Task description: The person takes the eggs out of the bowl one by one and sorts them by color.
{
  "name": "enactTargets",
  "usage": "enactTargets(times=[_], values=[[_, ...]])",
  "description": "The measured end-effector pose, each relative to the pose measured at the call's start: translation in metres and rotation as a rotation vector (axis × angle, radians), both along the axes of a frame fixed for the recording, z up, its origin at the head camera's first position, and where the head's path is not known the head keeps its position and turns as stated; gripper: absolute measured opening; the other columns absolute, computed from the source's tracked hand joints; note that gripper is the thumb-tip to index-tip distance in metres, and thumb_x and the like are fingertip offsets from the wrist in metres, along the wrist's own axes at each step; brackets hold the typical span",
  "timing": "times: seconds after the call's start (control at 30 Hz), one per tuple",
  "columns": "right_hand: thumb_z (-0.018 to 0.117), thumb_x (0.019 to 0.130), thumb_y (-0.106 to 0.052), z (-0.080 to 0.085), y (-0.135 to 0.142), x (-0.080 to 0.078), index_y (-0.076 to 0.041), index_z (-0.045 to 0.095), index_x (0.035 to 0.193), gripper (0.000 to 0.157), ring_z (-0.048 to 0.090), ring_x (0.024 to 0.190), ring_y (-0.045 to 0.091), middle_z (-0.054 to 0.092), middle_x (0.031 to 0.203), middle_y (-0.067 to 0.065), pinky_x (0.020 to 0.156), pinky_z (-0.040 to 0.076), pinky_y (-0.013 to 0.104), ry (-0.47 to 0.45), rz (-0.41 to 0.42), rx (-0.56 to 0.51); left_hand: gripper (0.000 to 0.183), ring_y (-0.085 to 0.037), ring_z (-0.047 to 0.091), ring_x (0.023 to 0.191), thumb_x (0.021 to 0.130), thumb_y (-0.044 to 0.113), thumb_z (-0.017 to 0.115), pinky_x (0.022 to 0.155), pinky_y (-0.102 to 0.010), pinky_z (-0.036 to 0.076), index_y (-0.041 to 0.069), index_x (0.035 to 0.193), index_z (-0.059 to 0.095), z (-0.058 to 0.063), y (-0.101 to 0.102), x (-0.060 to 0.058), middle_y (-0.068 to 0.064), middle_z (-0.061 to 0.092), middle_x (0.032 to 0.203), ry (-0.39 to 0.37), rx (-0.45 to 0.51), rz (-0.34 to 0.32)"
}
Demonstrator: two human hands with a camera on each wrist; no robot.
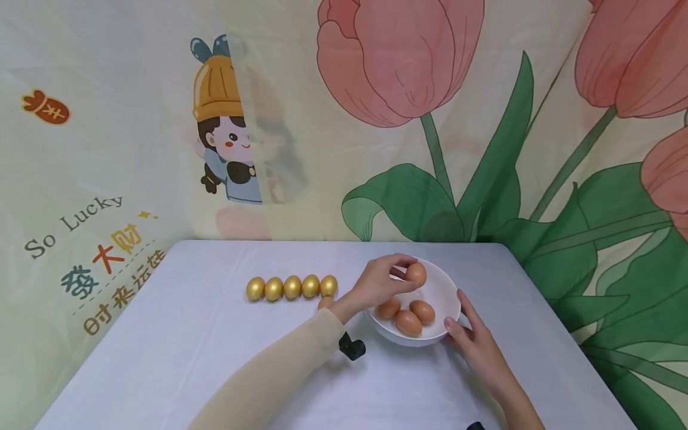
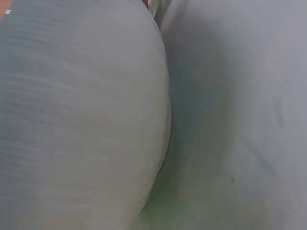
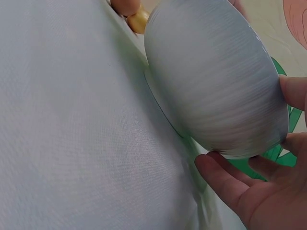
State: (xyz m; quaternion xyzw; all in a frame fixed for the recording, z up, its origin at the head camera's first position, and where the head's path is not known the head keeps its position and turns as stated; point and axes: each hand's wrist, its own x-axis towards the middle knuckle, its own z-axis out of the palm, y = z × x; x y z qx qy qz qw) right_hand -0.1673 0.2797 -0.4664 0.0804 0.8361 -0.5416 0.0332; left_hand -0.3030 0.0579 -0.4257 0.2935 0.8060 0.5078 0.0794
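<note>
Brown egg (image 1: 416, 275), pinched by the left hand (image 1: 378, 281) over the white bowl (image 1: 443, 298) the right hand (image 1: 476, 343) grips, is likely light, smooth and brittle, best held gently round its middle.

A pale table (image 1: 161, 358), its top showing a fine fabric weave in the right wrist view, carries five golden eggs (image 1: 292, 287) in one row, left of its middle. A brown egg (image 1: 325, 303) lies just on the near side of the row's right end (the head view shows only part of it). Farther right stands a white bowl (image 1: 414, 342).
</note>
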Motion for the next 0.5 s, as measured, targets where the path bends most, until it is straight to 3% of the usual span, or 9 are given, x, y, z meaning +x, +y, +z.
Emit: enactTargets(times=[0.27,0.5], values=[[0.056,0.106,-0.058,0.0,-0.001,-0.001,-0.034,-0.003,0.171,0.091,0.046,0.147,0.049,0.009,0.176,0.022,0.108,0.053,0.048,0.002,-0.009,-0.009,0.049,-0.006,0.068,0.111,0.095,0.029,0.083,0.09,-0.024,0.059,0.03,0.141,0.067,0.013,-0.019,0.004,0.017,0.069,0.129,0.009,0.01,-0.026],[0.055,0.107,-0.056,0.0,-0.002,0.0,-0.033,-0.003,0.171,0.089,0.044,0.147,0.05,0.009,0.176,0.023,0.108,0.052,0.047,0.008,-0.009,-0.01,0.05,-0.008,0.069,0.111,0.094,0.028,0.084,0.091,-0.024,0.059,0.03,0.14,0.067,0.018,-0.045,0.007,0.014,0.069,0.129,0.011,0.017,0.01]])
